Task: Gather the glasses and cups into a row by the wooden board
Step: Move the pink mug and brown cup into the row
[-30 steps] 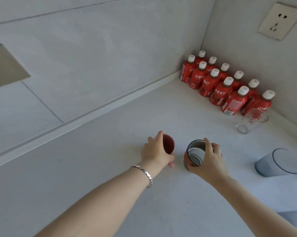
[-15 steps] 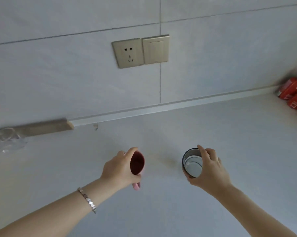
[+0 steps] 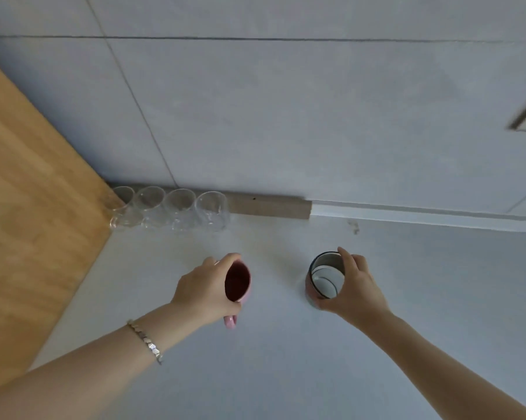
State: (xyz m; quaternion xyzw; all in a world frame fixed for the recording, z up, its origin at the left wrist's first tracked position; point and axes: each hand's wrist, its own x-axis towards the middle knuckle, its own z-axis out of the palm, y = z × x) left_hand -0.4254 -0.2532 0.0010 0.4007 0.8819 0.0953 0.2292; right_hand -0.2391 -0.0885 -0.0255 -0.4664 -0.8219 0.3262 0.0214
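Four clear glasses [image 3: 170, 209] are already lining up beside the wooden board [image 3: 34, 207] at ten o'clock; left hand [image 3: 204, 287] gripping a pink mug [image 3: 239, 283], right hand [image 3: 354, 291] a dark-rimmed cup [image 3: 325, 278], both awaiting placement on the table [image 3: 286, 374].

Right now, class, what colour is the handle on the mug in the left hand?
Pink, seen in the head view: the handle pokes out below the left hand.

A silver bracelet [image 3: 146, 341]; white counter [image 3: 286, 374], tiled wall [image 3: 286, 116].
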